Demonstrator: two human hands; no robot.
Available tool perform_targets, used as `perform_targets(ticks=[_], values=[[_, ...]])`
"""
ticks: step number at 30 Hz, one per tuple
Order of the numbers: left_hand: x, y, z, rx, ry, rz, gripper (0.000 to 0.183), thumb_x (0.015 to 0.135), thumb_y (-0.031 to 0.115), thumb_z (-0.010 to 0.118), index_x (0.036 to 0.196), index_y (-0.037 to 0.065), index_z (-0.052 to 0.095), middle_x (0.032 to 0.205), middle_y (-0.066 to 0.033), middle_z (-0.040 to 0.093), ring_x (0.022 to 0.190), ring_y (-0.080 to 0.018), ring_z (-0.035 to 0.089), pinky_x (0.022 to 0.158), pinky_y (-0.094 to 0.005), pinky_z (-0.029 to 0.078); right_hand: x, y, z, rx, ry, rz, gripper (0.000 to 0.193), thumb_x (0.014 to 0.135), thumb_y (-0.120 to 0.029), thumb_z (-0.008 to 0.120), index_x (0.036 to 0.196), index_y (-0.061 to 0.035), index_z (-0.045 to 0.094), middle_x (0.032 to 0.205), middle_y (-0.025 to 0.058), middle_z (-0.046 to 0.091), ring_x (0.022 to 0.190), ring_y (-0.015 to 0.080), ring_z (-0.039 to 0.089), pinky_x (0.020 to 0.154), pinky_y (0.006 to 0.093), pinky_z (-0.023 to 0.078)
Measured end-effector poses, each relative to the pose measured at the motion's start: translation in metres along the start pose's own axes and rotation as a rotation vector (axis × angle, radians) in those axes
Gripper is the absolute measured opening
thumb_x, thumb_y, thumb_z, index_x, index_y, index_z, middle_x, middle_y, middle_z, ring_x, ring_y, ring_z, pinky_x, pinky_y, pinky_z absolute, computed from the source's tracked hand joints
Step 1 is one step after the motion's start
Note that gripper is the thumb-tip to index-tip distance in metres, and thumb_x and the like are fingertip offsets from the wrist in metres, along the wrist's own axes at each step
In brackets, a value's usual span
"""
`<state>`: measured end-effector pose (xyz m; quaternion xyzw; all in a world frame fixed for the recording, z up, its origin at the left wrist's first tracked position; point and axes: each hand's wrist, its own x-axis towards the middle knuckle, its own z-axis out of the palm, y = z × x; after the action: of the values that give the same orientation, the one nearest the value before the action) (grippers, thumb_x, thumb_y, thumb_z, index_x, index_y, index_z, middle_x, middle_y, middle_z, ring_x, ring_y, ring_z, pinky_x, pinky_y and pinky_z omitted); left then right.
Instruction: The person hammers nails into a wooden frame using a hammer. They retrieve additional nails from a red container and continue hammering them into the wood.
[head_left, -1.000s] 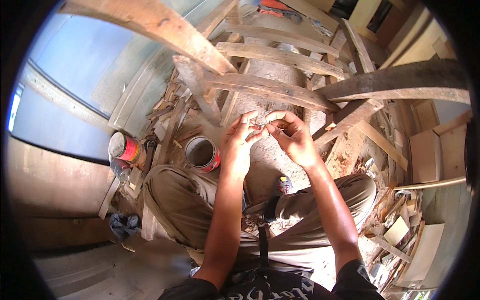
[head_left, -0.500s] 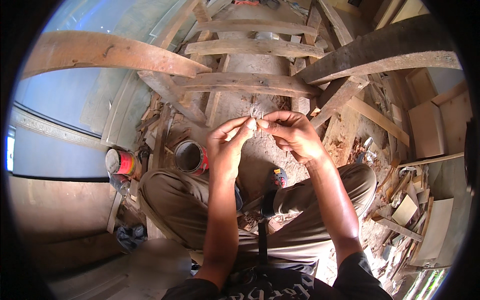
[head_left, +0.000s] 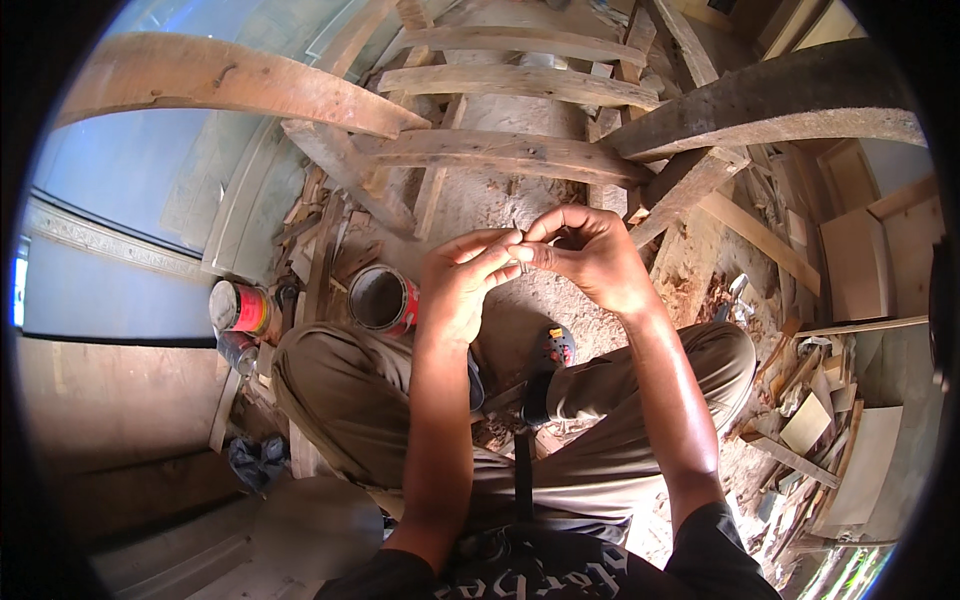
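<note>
My left hand (head_left: 462, 280) and my right hand (head_left: 592, 260) meet in front of me over the dusty floor, fingertips touching. Both are closed in a pinch around thin nails (head_left: 516, 230), whose slim ends poke out above and below the fingers. How many nails there are is hidden by the fingertips. Nearest to my left wrist stands an open red can (head_left: 383, 299) with a dark inside. Below the hands, between my bent knees, a dark clog with small coloured charms (head_left: 560, 346) shows on one foot.
Ahead stands a wooden frame with several crossbars (head_left: 500, 152). A thick beam (head_left: 770, 100) juts in from the right, another (head_left: 240, 85) from the left. A second can (head_left: 240, 307) lies tilted at the left. Wood scraps (head_left: 810, 420) are heaped at the right.
My hands have drawn together, and the nails, spread between them before, are now bunched at the fingertips. The right hand has shifted slightly up; the view has tilted a little.
</note>
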<state>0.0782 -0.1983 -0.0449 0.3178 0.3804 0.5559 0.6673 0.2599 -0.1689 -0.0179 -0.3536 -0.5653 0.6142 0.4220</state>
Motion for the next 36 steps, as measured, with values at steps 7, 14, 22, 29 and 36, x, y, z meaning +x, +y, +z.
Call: perform_targets(ticks=[7,14,22,29,36], values=[[0.001,0.0,0.001,0.022,0.056,0.05,0.015,0.093,0.016,0.068,0.102,0.004,0.071,0.091,-0.0034,0.067,0.085,-0.0132,0.063,0.079,-0.0328,0.052,0.008,0.008,-0.01,0.83,0.177,0.273,0.053,0.105,-0.051,0.042,0.107,-0.0003,0.057,0.091,0.0079,0.061,0.058,0.0077,0.042,0.046,0.0215,0.033],[-0.001,0.001,0.008,0.042,0.071,0.061,0.017,0.093,0.018,0.069,0.102,0.003,0.07,0.091,-0.0043,0.068,0.085,-0.0141,0.064,0.078,-0.0322,0.052,0.011,0.001,0.002,1.038,0.255,0.059,0.079,0.102,-0.062,0.026,0.131,0.0078,0.046,0.134,0.0286,0.054,0.119,0.0352,0.058,0.105,0.0438,0.046],[0.0,-0.004,0.009,0.19,0.061,0.071,0.019,0.095,0.019,0.066,0.104,0.002,0.069,0.095,-0.0062,0.069,0.089,-0.0164,0.066,0.08,-0.031,0.053,0.011,0.002,0.006,1.039,0.111,-0.04,0.092,0.094,-0.075,0.032,0.136,0.0058,0.041,0.14,0.031,0.047,0.132,0.0374,0.049,0.112,0.046,0.041],[-0.001,-0.004,0.016,0.242,-0.041,-0.034,0.019,0.097,0.018,0.063,0.103,0.001,0.067,0.098,-0.0096,0.071,0.089,-0.0176,0.068,0.082,-0.0321,0.054,0.012,0.008,0.005,1.022,0.071,-0.082,0.092,0.094,-0.074,0.032,0.14,0.0056,0.039,0.144,0.029,0.045,0.134,0.0362,0.048,0.113,0.0443,0.039],[0.001,-0.007,0.014,0.213,-0.065,-0.03,0.02,0.097,0.019,0.063,0.104,0.0,0.066,0.096,-0.0087,0.07,0.084,-0.0158,0.067,0.078,-0.0304,0.054,0.013,0.013,0.01,0.938,0.155,-0.053,0.087,0.096,-0.072,0.031,0.137,0.0041,0.04,0.139,0.0284,0.05,0.13,0.0344,0.051,0.11,0.0445,0.04]])
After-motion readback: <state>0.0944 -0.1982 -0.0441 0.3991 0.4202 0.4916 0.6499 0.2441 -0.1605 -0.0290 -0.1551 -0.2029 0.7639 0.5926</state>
